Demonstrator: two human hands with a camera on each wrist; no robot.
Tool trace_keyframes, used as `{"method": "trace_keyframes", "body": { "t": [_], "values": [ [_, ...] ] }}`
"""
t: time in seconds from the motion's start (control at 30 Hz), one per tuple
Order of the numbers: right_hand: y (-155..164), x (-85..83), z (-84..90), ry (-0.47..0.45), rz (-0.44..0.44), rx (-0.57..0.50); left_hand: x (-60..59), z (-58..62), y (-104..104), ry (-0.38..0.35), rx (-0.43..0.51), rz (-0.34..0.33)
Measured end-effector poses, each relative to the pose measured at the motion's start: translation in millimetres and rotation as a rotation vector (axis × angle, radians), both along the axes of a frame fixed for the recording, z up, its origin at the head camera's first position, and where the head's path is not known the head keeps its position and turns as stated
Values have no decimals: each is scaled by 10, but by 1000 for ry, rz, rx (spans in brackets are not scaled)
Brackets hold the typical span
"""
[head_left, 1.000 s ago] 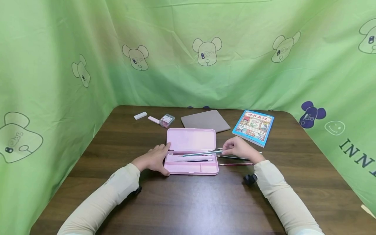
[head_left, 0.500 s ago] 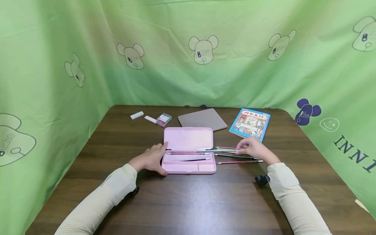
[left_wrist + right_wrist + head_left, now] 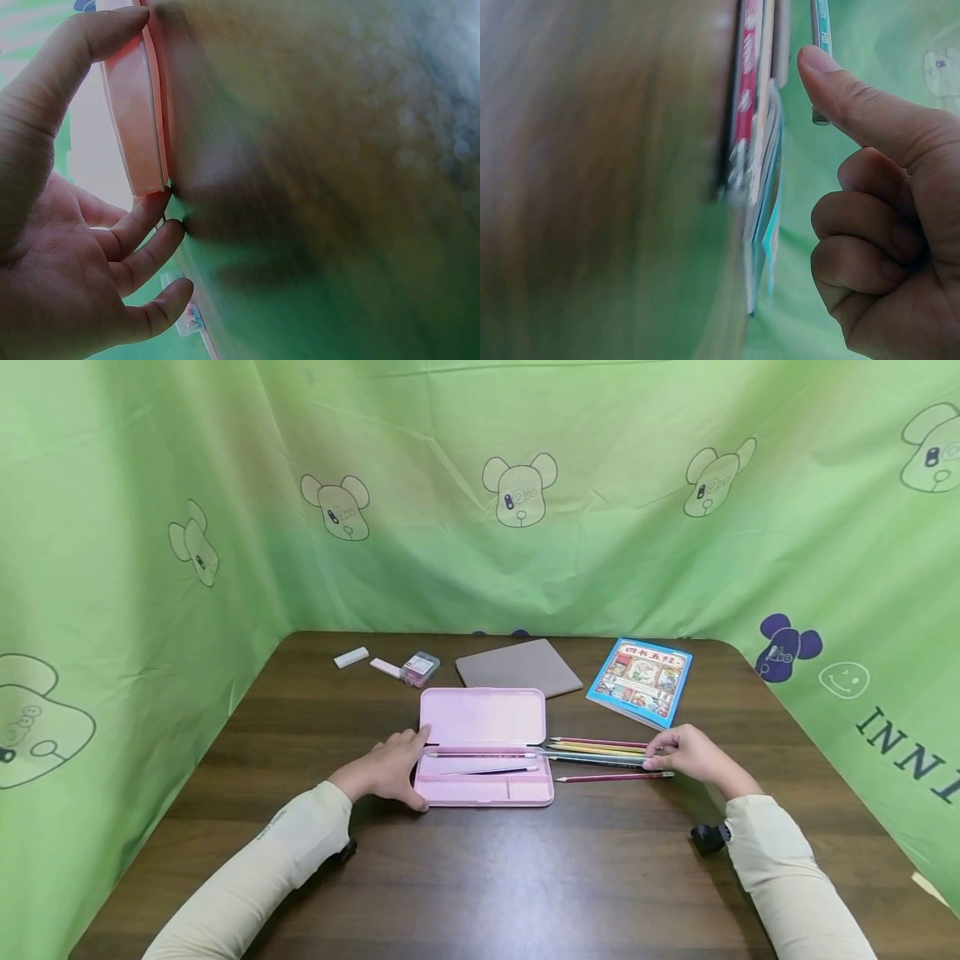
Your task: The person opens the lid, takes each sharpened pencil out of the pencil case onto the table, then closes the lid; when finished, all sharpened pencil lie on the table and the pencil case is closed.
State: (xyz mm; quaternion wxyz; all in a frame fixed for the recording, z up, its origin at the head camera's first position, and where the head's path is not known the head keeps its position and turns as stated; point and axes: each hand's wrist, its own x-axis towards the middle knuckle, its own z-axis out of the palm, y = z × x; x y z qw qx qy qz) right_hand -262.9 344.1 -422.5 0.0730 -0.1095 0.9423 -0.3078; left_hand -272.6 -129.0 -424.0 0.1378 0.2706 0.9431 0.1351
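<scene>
The open pink pencil case (image 3: 485,760) lies at the middle of the dark wooden surface (image 3: 487,877), its lid (image 3: 483,716) laid back toward 12 o'clock. The left hand (image 3: 386,768) rests against the case's 9 o'clock end, fingers relaxed and spread, thumb at the near corner and fingertips at the hinge; the left wrist view shows those fingers (image 3: 142,225) touching the pink edge (image 3: 139,120) without curling round it. Two pencils (image 3: 487,762) lie lengthwise in the tray.

At 3 o'clock from the case, just beside it, several loose pencils lie in a row running left to right. The right hand (image 3: 693,753) sits at the far, 3 o'clock end of that row, fingers curled, pinching the end of a teal pencil (image 3: 596,760); the right wrist view shows the thumb (image 3: 855,105) pressed on that teal pencil (image 3: 821,30). A red pencil (image 3: 611,777) lies just toward 6 o'clock of the hand, apart from it, and yellow and pink pencils (image 3: 596,745) lie toward 12 o'clock of the held one.

Toward 12 o'clock of the case lie a grey pad (image 3: 519,667), a blue picture book (image 3: 639,680) at 1 o'clock, and at 11 o'clock a white eraser (image 3: 350,657), a pink eraser (image 3: 386,667) and a small clear box (image 3: 420,668). Green cloth (image 3: 480,485) printed with bears encloses the surface.
</scene>
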Motion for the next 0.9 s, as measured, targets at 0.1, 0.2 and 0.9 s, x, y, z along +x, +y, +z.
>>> {"method": "trace_keyframes", "body": {
  "t": [0.1,0.2,0.9],
  "values": [
    [59,29,-11,-26,4,-2,9,-3,-3,-14,-1,6],
    [97,46,-16,-20,14,-1,17,1,-7,-17,-2,10],
    [264,75,-12,-48,-11,55,13,1,4,-8,11,7]
  ]
}}
